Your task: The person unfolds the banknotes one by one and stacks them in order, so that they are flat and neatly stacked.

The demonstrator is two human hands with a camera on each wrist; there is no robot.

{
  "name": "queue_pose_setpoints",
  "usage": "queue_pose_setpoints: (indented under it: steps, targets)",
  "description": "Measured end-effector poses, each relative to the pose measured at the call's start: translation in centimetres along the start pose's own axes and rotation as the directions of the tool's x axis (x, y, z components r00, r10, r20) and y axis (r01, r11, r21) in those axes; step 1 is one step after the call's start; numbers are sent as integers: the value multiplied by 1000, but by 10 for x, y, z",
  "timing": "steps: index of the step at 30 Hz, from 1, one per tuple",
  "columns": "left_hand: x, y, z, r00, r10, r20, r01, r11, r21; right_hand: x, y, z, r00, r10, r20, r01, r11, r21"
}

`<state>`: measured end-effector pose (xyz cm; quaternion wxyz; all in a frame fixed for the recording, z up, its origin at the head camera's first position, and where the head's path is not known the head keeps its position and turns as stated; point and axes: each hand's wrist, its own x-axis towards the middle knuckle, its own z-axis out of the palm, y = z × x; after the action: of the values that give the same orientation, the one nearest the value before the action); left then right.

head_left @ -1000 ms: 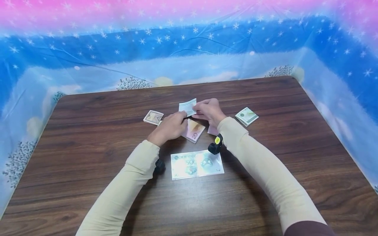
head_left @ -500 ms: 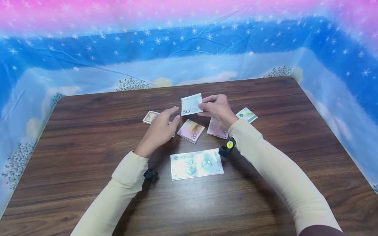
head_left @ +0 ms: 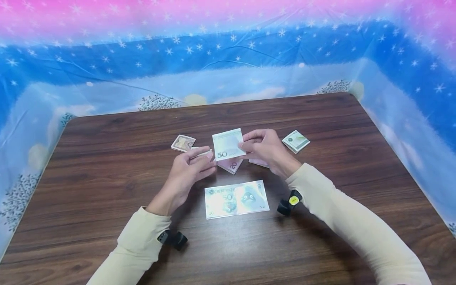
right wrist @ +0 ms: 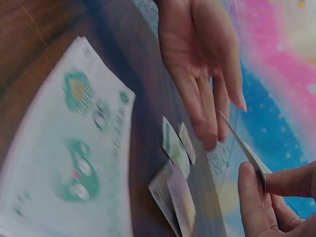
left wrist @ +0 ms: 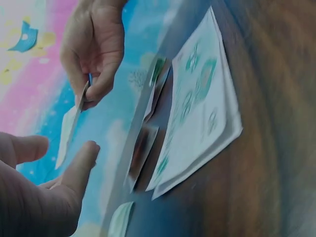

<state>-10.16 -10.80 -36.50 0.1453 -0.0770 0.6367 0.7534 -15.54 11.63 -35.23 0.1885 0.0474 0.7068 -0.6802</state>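
Where one hand (head_left: 266, 149) pinches, the banknote (head_left: 227, 143) extends leftward.

The person wears long, pale cream sleeves, the left sleeve (head_left: 133, 247) and the right sleeve (head_left: 345, 213) both smooth over the forearm with soft creases, ending in a broad cuff above the bare left hand (head_left: 185, 172) and right hand (head_left: 268, 149). A chunky black device sits at each wrist, the left device (head_left: 174, 240) plain, the right device (head_left: 284, 207) bearing a round yellow sticker (head_left: 294, 200) (its small dark marking is unreadable).
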Motion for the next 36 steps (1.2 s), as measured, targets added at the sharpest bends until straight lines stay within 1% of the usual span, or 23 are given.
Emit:
queue_pose_setpoints:
  steps: [1,3,4,8,12,15,19,21,24,32,36]
  targets:
    - [-1,-2,0,1000,-15,-5,15,999,-39,-3,2,2,1000,3,13,-3,1000,6]
    - [-3,-6,1,999,-39,-18,37,996,-87,-9,5,5,999,10,37,-11,999,34]
    - [-4,-8,2,999,-47,-22,45,993,-105,-12,6,7,999,11,49,-14,998,60]
    - [-8,-12,4,997,-68,-46,60,987,-146,-21,15,11,998,17,64,-21,997,73]
    - [-10,-15,5,996,-68,-62,58,987,-151,-25,23,12,999,-17,33,15,998,58]
    - [-11,-15,7,996,-59,-63,50,990,-133,-27,29,12,999,-48,11,48,998,30]
    - [-13,-15,10,998,-34,-57,28,995,-99,-28,34,12,999,-39,-1,39,999,-10]
    - [-14,-16,11,999,-23,-47,18,996,-92,-29,36,12,1000,-21,0,21,1000,-20]
    - [-14,-16,12,1000,-10,-14,9,996,-90,-31,37,11,1000,-7,22,7,1000,-18]
    - [-14,-15,16,996,-22,85,27,998,-62,-38,37,13,994,-1,114,-2,1000,28]
    - [-13,-15,18,995,-19,97,25,998,-58,-42,36,14,989,0,149,-4,999,33]
